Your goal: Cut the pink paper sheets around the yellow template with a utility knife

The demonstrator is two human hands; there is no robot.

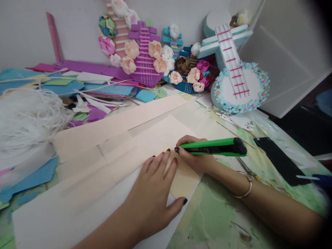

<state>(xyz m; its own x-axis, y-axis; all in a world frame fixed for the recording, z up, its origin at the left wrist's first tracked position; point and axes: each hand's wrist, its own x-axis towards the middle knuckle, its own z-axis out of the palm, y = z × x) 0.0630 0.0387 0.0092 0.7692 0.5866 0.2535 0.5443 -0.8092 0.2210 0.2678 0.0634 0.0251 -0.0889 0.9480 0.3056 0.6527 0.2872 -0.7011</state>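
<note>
My right hand (194,155) is closed around a green and black utility knife (215,147). Its front end points left and down toward a pale cream paper sheet (166,129); the blade tip is hidden by my fingers. Just left of it, my left hand (155,186) lies flat with fingers spread, pressing on the paper. Under the cream sheet is a larger white sheet (46,221). A long cream strip (155,110) lies behind them.
Craft instruments stand at the back, including a light blue paper banjo (238,83) and a purple one (142,52). Scissors (249,169) and a black phone-like slab (281,160) lie right. White string (28,121) and coloured paper scraps (103,88) are piled left.
</note>
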